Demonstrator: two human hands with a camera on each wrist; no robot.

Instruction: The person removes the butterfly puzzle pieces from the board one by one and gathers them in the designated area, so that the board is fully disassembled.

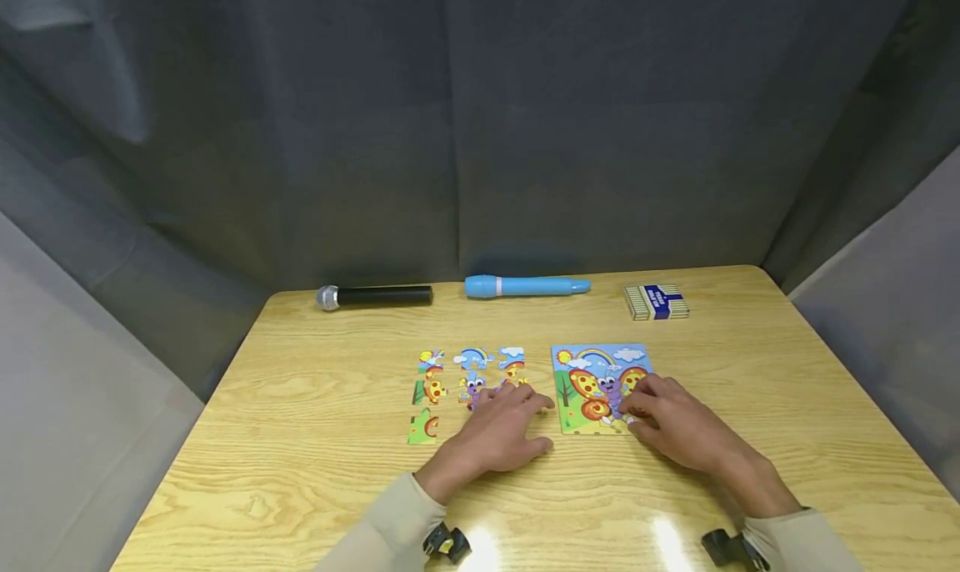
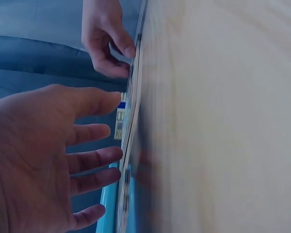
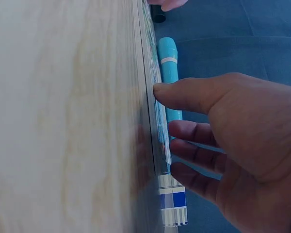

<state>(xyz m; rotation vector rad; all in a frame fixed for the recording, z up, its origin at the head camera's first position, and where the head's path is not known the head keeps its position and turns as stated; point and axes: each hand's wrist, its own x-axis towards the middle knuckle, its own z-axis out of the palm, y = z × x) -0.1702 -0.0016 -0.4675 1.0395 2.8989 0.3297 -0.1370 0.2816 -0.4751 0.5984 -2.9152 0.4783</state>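
Observation:
A square butterfly picture board (image 1: 572, 420) lies on the table, with a sun, rainbow, tree and snail on it. My right hand (image 1: 686, 426) rests at its lower right part, fingers bent down and thumb touching it. In the right wrist view nothing shows between that thumb and the fingers. Left of the board, several loose jigsaw pieces (image 1: 423, 427) lie spaced in rows. My left hand (image 1: 498, 430) is over the right-hand pieces, its fingers spread and holding nothing visible. It hides part of the lower rows.
Along the back of the wooden table (image 1: 300, 472) lie a black microphone (image 1: 384, 296) with a silver head, a light-blue microphone-shaped object (image 1: 536, 286), and a striped box (image 1: 656, 302) with a blue band. Dark cloth (image 1: 360, 138) hangs behind.

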